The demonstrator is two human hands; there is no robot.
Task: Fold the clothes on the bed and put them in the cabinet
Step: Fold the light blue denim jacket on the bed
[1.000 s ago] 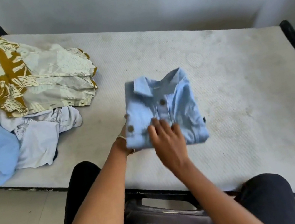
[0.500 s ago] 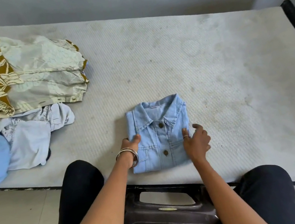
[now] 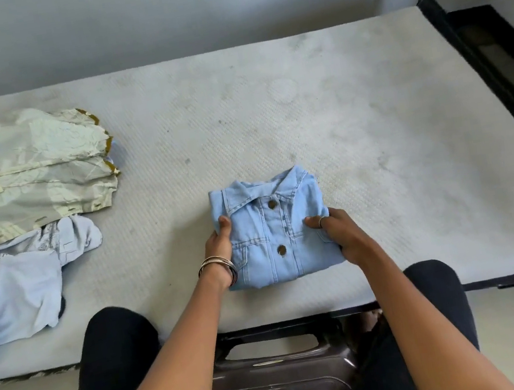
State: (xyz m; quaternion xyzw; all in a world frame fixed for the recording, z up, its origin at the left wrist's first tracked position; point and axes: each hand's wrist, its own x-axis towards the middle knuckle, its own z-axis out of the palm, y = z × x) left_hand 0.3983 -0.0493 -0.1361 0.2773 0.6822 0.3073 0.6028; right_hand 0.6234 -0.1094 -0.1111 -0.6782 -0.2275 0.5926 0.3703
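Bed [image 3: 355, 117] fills most of the view, bare mattress running wall to near edge. I'm seated at that edge, so everything I work on stays within arm's reach.

Unfolded pile [image 3: 14, 215] sits far left on the bed, well apart from my work spot. Patterned mustard-and-cream piece on top, pale blue and white pieces under and in front of it. My read: parked out of the way so I get flat room to fold. That pile is the bulk of the job left.

Dark stool [image 3: 279, 378] is under me, between my knees, handle slot facing the bed.

Denim shirt [image 3: 271, 229] lies near the bed's near edge, straight ahead of me. Folded into a compact square, collar away from me, buttons up. Looks done; judging this is the pickup step before the cabinet. No cabinet in view.

Left hand [image 3: 220, 245] grips the shirt's left edge, thumb on top, fingers tucked underneath by the look of it; I can't see them. Bangles [image 3: 218, 266] on that wrist.

Right hand [image 3: 340, 235] mirrors it on the right edge, thumb and ringed finger on top, remaining fingers curled round the side. Holding both sides keeps the folds from slumping open when lifted.
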